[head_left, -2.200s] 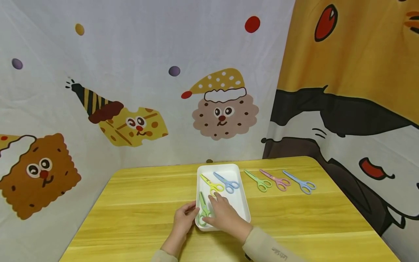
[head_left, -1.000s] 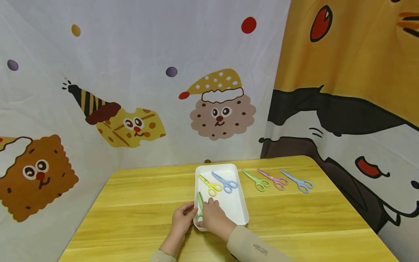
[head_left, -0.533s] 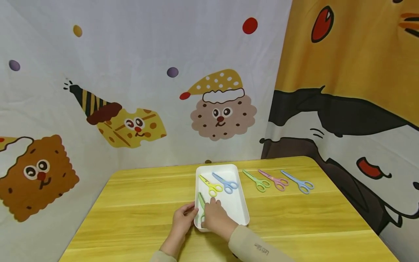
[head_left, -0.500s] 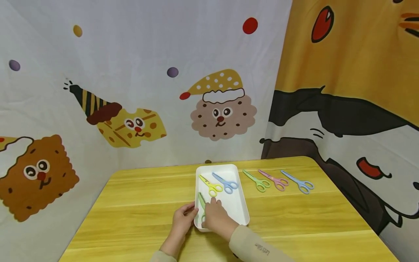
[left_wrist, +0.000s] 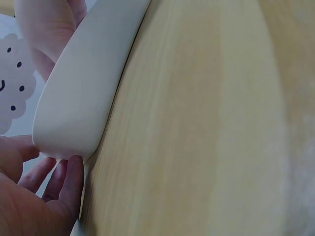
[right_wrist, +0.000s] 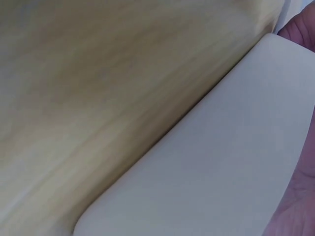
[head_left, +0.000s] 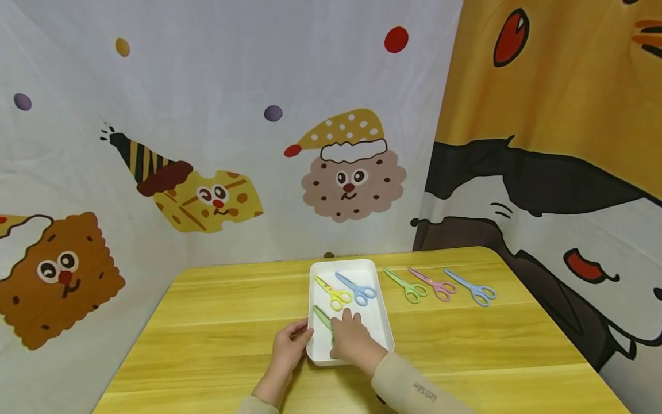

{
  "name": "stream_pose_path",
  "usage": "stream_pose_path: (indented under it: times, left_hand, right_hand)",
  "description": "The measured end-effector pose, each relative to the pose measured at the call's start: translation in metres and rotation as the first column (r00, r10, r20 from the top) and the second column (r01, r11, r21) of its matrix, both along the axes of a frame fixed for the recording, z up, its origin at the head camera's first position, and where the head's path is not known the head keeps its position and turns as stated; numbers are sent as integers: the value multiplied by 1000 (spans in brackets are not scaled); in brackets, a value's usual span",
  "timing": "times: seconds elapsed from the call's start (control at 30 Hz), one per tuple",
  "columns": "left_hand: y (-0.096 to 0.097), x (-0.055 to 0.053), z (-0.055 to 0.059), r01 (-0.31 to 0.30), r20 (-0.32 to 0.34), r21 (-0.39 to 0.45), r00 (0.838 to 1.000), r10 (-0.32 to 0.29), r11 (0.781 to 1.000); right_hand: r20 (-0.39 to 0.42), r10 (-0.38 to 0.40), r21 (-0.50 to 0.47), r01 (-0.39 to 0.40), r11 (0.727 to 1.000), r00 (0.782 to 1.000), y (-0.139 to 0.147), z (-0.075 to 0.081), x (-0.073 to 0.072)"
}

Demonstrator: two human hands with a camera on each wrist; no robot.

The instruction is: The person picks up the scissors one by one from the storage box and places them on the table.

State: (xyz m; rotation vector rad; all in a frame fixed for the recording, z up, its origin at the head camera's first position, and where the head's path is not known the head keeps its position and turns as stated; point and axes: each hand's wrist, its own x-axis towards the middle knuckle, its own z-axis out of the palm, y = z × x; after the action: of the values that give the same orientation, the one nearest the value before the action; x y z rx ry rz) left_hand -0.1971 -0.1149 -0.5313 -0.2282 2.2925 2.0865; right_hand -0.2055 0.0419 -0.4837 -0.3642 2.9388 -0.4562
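Note:
In the head view, a white tray (head_left: 380,333) lies on the wooden table. My left hand (head_left: 289,348) holds the tray's left side near its front corner, thumb at the rim. The left wrist view shows the fingers (left_wrist: 74,179) of that hand against the tray's outer wall (left_wrist: 91,83). Inside the tray, my right hand (head_left: 357,342) grips green scissors (head_left: 323,317) at the handle end, which it mostly hides; the blades point to the back left. Yellow scissors (head_left: 333,293) and blue scissors (head_left: 355,288) lie further back in the tray.
Right of the tray, a second pair of green scissors (head_left: 405,285), pink scissors (head_left: 433,284) and a second pair of blue scissors (head_left: 470,287) lie side by side on the table (head_left: 222,322). A cartoon-printed cloth (head_left: 233,115) stands behind the table.
My right hand came down on the green scissors' handles, then moved right with them. The handle end has swung right and the scissors lie more slanted. My left hand stays on the tray.

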Motion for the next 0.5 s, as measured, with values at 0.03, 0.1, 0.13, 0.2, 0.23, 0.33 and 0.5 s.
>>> stream_pose_path:
  times: [0.03,0.1,0.13,0.2,0.23,0.33,0.5]
  left_hand:
    - [0,0,0,-2,-1,0,1000,2,1000]
    - [0,0,0,-9,0,-3,1000,9,1000]
    - [0,0,0,-10,-3,-5,1000,10,1000]
    - [0,0,0,-13,-10,-16,1000,13,1000]
    - [0,0,1,-15,-12,-22,1000,15,1000]
    - [1,0,1,-21,-14,-39,1000,20,999]
    - [1,0,0,-27,-9,-40,1000,27,999]
  right_hand:
    - [3,-4,-1,4,1000,1000,1,0,-1]
    - [10,-15,-3,15,1000,1000,2,-1,-2]
    - [12,-17,0,17,1000,1000,2,-1,-2]
    - [12,-23,-4,23,1000,1000,2,-2,-3]
    - [8,-25,-6,25,1000,1000,2,-2,-3]
    - [3,-32,-7,32,999,999,2,-4,-3]
    - [8,-55,-6,55,998,998,2,-4,-2]
